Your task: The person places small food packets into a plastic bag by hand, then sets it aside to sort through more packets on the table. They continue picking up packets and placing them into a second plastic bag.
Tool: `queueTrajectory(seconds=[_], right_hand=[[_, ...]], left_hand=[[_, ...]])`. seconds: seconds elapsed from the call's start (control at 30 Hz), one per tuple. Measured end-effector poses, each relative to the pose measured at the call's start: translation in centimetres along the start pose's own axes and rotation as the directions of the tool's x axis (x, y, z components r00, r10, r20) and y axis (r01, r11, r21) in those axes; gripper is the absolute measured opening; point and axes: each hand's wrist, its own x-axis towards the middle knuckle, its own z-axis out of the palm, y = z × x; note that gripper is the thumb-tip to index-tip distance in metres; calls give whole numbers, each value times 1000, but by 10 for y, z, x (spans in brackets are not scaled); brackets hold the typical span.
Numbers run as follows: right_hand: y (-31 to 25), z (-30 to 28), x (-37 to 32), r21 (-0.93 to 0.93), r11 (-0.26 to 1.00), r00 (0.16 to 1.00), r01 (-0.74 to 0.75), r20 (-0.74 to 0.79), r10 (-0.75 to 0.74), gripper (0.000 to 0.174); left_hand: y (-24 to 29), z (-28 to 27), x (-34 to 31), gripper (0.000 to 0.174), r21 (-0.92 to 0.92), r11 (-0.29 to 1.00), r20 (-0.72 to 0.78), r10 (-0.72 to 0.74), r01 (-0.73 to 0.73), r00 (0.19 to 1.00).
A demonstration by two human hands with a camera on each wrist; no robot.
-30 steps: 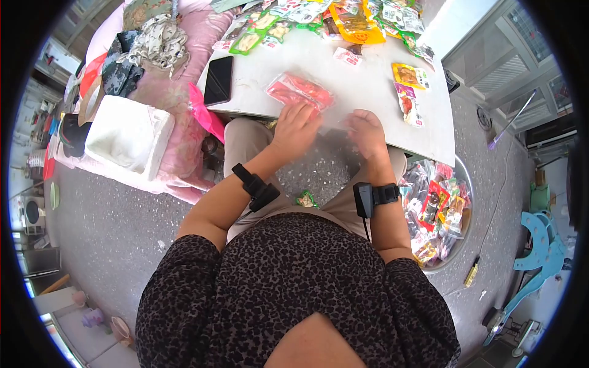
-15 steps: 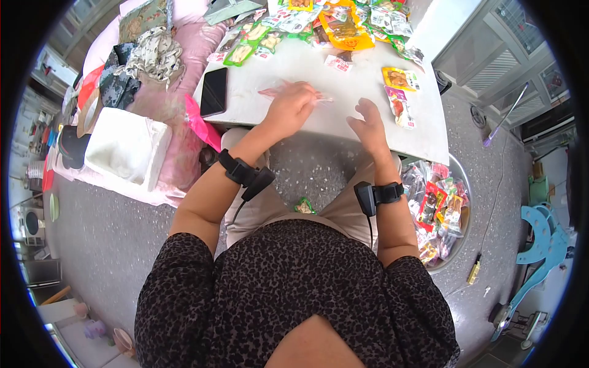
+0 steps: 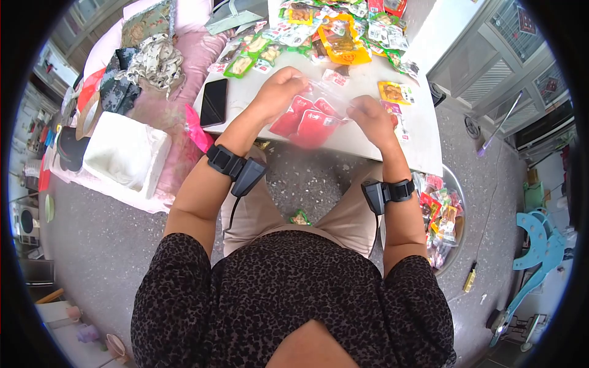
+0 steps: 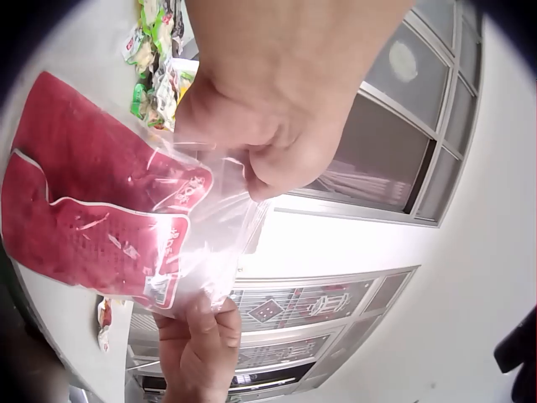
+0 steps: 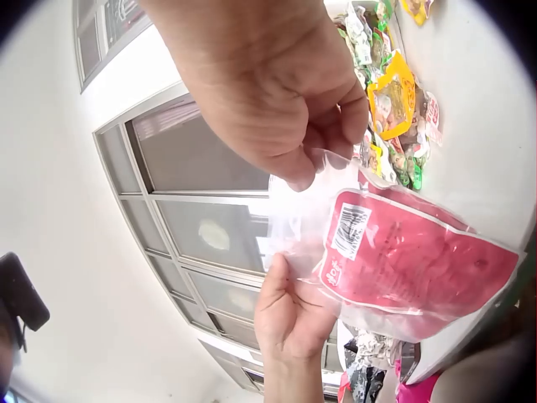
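Fingers of your left hand (image 3: 280, 92) and right hand (image 3: 371, 119) both pinch the clear bag (image 3: 332, 98) of red packets (image 3: 315, 126) at twelve o'clock, which only your left touched before, the phone (image 3: 214, 103) at its nine o'clock.

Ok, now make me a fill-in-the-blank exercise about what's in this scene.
The left hand and right hand pinch a clear plastic ____.
From the person's view, the phone lies near the table's ____ edge.
The metal basin stands to the person's ____.
The white foam box rests on ____ bedding.

Missing words: bag; left; right; pink.
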Motion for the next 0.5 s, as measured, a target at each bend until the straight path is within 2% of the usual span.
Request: queueTrajectory(seconds=[0.03,0.1,0.23,0.33,0.43,0.5], right_hand=[[-4,-2,0,-33,999,1000,6,17,-5,13],[-10,-6,1,-98,995,999,20,51,-15,12],[-13,-8,7,-114,993,997,10,81,-1,11],[-13,-9,12,-122,992,996,-4,83,14,11],[-7,-11,15,-117,993,996,-5,86,15,11],[-6,-12,15,-121,993,996,0,89,11,11]], left_hand=[[-3,-2,-1,13,-3,1000,-8,-7,7,1000],[-13,-10,-2,14,110,993,7,30,-31,1000],[-20,-17,-7,16,279,959,47,45,-56,998],[-21,-16,-9,15,185,978,81,81,-95,993],[-20,-23,-6,13,335,940,79,37,-61,996],[-17,-24,-6,13,353,933,73,48,-71,996]])
